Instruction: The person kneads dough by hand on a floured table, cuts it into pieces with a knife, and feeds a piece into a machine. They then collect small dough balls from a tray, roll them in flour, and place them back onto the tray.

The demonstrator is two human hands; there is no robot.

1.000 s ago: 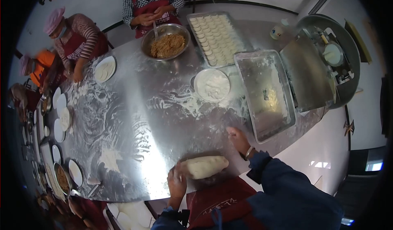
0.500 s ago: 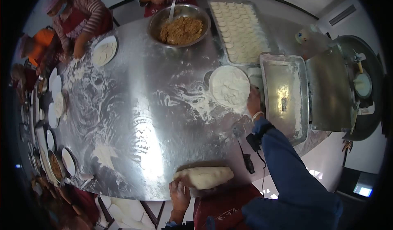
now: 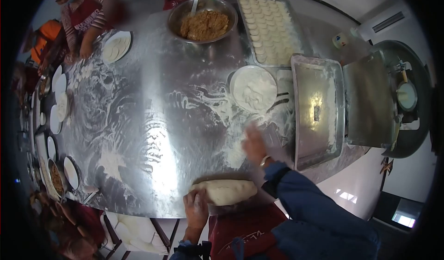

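Observation:
A thick log of pale dough point(image 3: 230, 192) lies along the near edge of the steel table. My left hand point(image 3: 196, 206) has its curled fingers on the dough's left end. Above and to the right of the log, my right hand point(image 3: 255, 145) is over the tabletop, smeared by motion, so its fingers are hard to read. A patch of loose flour point(image 3: 234, 157) lies on the steel just left of it. Beyond that hand stands a round plate of flour point(image 3: 253, 89).
A metal bowl of brown filling point(image 3: 206, 26) and a tray of dumplings point(image 3: 268, 31) stand at the back. An oblong metal tray point(image 3: 316, 116) is on the right. Other people work around the table; white plates point(image 3: 71, 173) line its left side.
My right hand has moved from the flour plate's right side toward me and left. Fresh flour has appeared on the table. My left hand stays at the dough. The black-handled knife is now out of sight.

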